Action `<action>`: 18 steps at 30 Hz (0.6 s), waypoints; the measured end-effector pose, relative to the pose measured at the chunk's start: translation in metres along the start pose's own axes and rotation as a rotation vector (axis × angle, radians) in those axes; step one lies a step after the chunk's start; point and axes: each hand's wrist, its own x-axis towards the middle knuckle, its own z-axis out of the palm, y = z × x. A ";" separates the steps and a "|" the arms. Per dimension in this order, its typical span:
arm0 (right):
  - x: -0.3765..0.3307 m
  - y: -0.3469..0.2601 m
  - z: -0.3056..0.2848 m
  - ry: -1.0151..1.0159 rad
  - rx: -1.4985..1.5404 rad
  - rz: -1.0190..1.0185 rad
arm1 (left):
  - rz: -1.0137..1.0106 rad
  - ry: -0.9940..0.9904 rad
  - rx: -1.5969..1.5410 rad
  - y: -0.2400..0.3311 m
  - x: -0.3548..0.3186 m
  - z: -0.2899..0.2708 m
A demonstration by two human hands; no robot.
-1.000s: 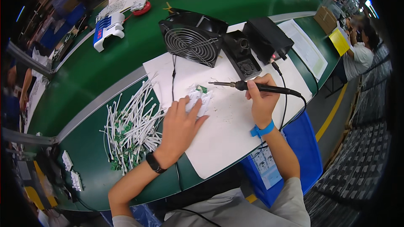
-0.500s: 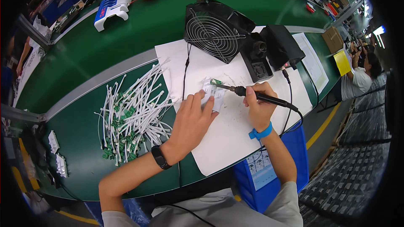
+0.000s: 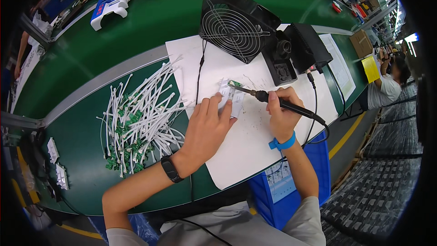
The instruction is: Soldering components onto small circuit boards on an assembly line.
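Note:
A soldering iron [image 3: 291, 105] is in my right hand [image 3: 284, 113], its black handle gripped by closed fingers. Its tip meets the left part of a small green circuit board [image 3: 236, 83]. That board sits at the top end of a white plastic holder [image 3: 233, 108] on the white sheet. My left hand [image 3: 208, 126] steadies the holder, fingertips pressed on its left side and lower part. Left of this hand lies a pile of white cables [image 3: 150, 105] with small green boards [image 3: 129, 148] on their ends.
A black fan [image 3: 233, 34] with a wire grille stands beyond my hands, beside a black iron stand [image 3: 278, 70] and a black box [image 3: 307, 48]. Two white plastic parts [image 3: 62, 176] lie at far left. Below the bench edge is a blue bin [image 3: 318, 173]. Another person [image 3: 387, 89] sits at right.
The view has shifted slightly. The iron's tip has moved a little left along the board. Both hands keep their holds.

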 end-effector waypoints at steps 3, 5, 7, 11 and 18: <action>-0.001 0.001 -0.002 0.074 0.011 -0.048 | -0.001 -0.007 0.004 0.000 0.000 -0.001; -0.003 0.000 -0.006 0.105 0.022 -0.003 | 0.002 -0.008 0.005 0.000 0.000 0.000; -0.004 0.000 -0.010 0.137 0.039 -0.003 | 0.004 -0.010 0.025 0.000 0.000 0.000; -0.003 0.000 -0.012 0.182 0.108 0.002 | 0.006 -0.012 0.033 0.000 0.000 0.000; -0.002 0.003 -0.008 0.120 0.058 -0.020 | 0.020 -0.011 0.031 0.000 0.000 0.001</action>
